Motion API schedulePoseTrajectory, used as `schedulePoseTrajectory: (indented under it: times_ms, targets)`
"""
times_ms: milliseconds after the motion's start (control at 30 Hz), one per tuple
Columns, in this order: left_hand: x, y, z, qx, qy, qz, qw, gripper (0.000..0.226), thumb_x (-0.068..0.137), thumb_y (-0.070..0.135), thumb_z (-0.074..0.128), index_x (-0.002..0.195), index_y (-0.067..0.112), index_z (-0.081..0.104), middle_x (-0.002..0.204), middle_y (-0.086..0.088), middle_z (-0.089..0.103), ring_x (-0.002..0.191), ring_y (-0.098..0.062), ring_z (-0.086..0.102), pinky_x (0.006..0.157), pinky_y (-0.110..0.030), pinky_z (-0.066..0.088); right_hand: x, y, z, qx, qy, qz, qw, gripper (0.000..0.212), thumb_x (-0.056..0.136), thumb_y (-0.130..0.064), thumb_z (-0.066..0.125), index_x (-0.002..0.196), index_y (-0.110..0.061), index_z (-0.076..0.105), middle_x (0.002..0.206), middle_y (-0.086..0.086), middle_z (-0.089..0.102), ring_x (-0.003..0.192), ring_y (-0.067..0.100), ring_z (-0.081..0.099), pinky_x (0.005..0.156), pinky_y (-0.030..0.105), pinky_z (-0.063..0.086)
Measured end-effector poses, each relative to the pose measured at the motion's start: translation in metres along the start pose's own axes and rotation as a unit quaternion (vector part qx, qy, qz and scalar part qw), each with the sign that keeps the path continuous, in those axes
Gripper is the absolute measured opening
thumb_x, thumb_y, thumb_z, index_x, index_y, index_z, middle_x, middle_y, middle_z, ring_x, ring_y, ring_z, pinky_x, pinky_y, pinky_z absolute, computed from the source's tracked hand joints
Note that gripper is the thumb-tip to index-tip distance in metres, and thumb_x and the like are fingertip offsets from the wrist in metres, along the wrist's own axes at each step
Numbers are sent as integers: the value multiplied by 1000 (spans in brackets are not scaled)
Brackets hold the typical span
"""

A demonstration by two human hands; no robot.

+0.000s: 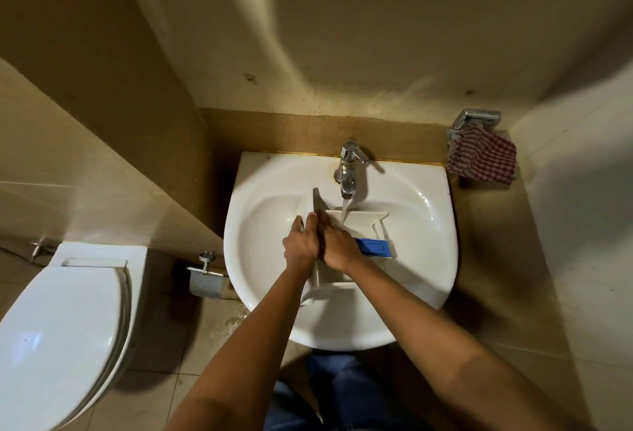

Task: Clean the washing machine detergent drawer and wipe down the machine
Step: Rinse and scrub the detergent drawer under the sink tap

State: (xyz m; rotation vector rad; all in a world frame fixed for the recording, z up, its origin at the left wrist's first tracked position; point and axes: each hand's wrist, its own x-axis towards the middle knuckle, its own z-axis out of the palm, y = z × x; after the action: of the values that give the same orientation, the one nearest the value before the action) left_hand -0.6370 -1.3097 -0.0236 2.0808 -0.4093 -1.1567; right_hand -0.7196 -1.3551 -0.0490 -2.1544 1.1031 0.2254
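The detergent drawer [363, 225] lies in the middle of the white sink [260, 259], its long axis running from 12 to 6 o'clock, its near end reaching the basin's 6 o'clock rim; a blue insert [373, 247] sits in its compartment at 3 o'clock. The tap [349, 170] stands at the basin's 12 o'clock edge; its water stream [344, 208] falls on the drawer's far end. The left hand [301, 242] is at the drawer's 9 o'clock wall, its grip curled over that edge; the right hand [337, 242] lies just beside it inside the drawer, its grip not closed, fingers [322, 221] fairly straight, together, pressed on the plastic; the two hands touch. Bare basin shows at 9 and 3 o'clock of the drawer. A checked cloth [483, 156] hangs on the wall at 2 o'clock, well apart from the sink; a toilet [58, 328] stands at 8 o'clock, with a paper holder [205, 280] between it and the sink.
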Motion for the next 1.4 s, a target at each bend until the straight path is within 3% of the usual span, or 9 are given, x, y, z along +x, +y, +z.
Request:
schedulePoseTrajectory:
  times_ms: [133, 267, 467, 700, 867, 967, 1100, 1200, 1400]
  targets:
    - [0, -2, -1, -2, 6, 0, 1000, 60, 97, 55, 36, 147, 20, 38, 147, -14, 44, 134, -35, 40, 114, -42, 27, -12, 27, -26, 58, -28, -2, 998, 32, 100, -36, 37, 119, -21, 57, 116, 14, 64, 107, 34, 59, 84, 37, 46]
    - [-2, -1, 0, -9, 4, 0, 1000, 63, 97, 56, 36, 148, 18, 35, 151, -12, 39, 136, -36, 38, 116, -47, 25, -17, 58, -45, -66, -47, 114, 990, 56, 93, -62, 34, 71, -17, 59, 81, 6, 64, 89, 29, 60, 73, 32, 41]
    - [0, -1, 1, -17, 6, -14, 1000, 64, 96, 57, 37, 148, 20, 35, 150, -12, 40, 134, -37, 39, 115, -48, 28, 3, 32, -48, -12, -151, 239, 959, 76, 89, -68, 24, 143, -17, 41, 149, 14, 37, 133, 33, 38, 107, 40, 32]
    - [1, -2, 2, -19, 6, -9, 1000, 63, 96, 57, 38, 147, 20, 37, 148, -14, 42, 133, -38, 41, 114, -48, 29, -5, 24, -44, 106, -133, 117, 978, 32, 94, -38, 39, 97, -19, 65, 110, 6, 64, 103, 26, 57, 81, 31, 39]
    - [2, -3, 2, -17, 5, -15, 1000, 65, 94, 61, 37, 147, 23, 36, 149, -13, 41, 134, -38, 40, 114, -50, 28, 1, 56, -60, -29, -136, 203, 969, 49, 101, -36, 28, 126, -3, 55, 137, 21, 49, 120, 33, 49, 94, 34, 37]
    - [3, -3, 2, -20, 6, -18, 1000, 65, 94, 60, 37, 147, 23, 36, 148, -15, 41, 133, -38, 40, 114, -50, 29, 9, 18, -52, 84, -151, 176, 969, 52, 98, -44, 30, 138, -15, 47, 144, 11, 44, 129, 29, 43, 103, 38, 34]
    - [2, -2, 1, -18, 6, -12, 1000, 62, 96, 56, 39, 146, 21, 38, 147, -15, 43, 132, -37, 41, 114, -46, 29, 5, 1, -49, 187, -101, 91, 973, 16, 90, -13, 47, 82, -14, 61, 79, 2, 60, 80, 16, 55, 68, 26, 42]
    - [1, -2, -1, -9, 6, -4, 1000, 62, 97, 56, 38, 147, 19, 36, 149, -14, 41, 135, -37, 39, 115, -45, 27, 7, 21, -54, 434, -29, 135, 890, 20, 91, -10, 50, 80, -6, 65, 78, 7, 65, 74, 16, 59, 78, 30, 49]
    - [2, -3, 1, -14, 6, -11, 1000, 64, 95, 59, 38, 148, 22, 36, 149, -14, 40, 134, -37, 39, 114, -46, 28, 22, 16, -62, 805, 31, 234, 545, 24, 98, -3, 36, 83, -5, 54, 64, 5, 60, 68, 14, 53, 51, 17, 47]
